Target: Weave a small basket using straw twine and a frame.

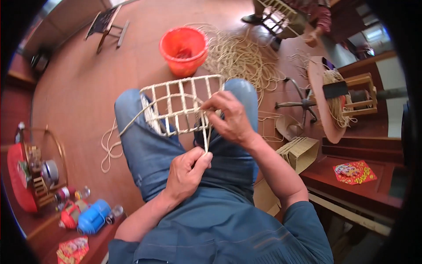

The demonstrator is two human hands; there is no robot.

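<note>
Floor (74,101) bears a cord heap (239,61). Frame (172,114) lies across the knees (242,91), a red bucket (183,66) just past it. Right hand (228,116) bends its fingers at the frame's right side; whether they pinch, I cannot tell. Left hand (187,170) pinches a straight strand (205,140) running toward the frame.

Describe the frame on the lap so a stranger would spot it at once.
Start with the blue jeans: across them, beyond the left hand, sits a pale, cord-wrapped frame. The right hand is at its right side. Unlike the loose cord heap and red bucket beyond it, it forms an open grid.
</note>
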